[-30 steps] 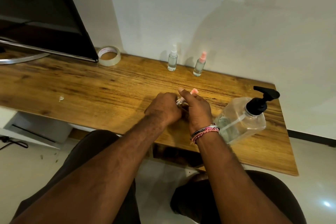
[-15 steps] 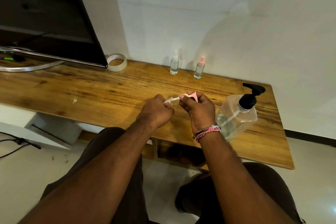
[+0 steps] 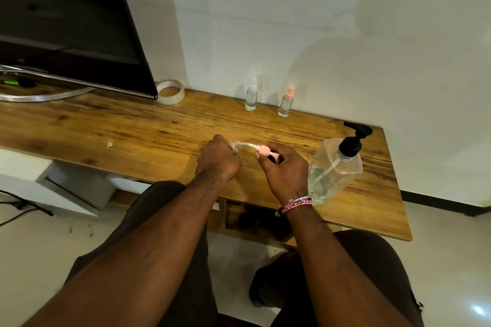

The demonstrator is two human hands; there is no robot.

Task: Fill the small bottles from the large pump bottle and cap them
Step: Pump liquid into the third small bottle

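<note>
My left hand grips a small clear bottle, of which only the neck shows past my fingers. My right hand pinches a pink spray cap; its white dip tube stretches left to the bottle's mouth. The large clear pump bottle with a black pump head stands just right of my right hand. Two small capped bottles stand at the back by the wall: one with a white cap, one with a pink cap.
The wooden table ends at its right edge near the pump bottle. A dark screen on a metal stand fills the back left, with a tape roll beside it. A small white scrap lies at the left.
My hands have drawn apart: the right hand has pulled the pink spray cap to the right, so its dip tube now shows outside the small bottle held in my left hand.
</note>
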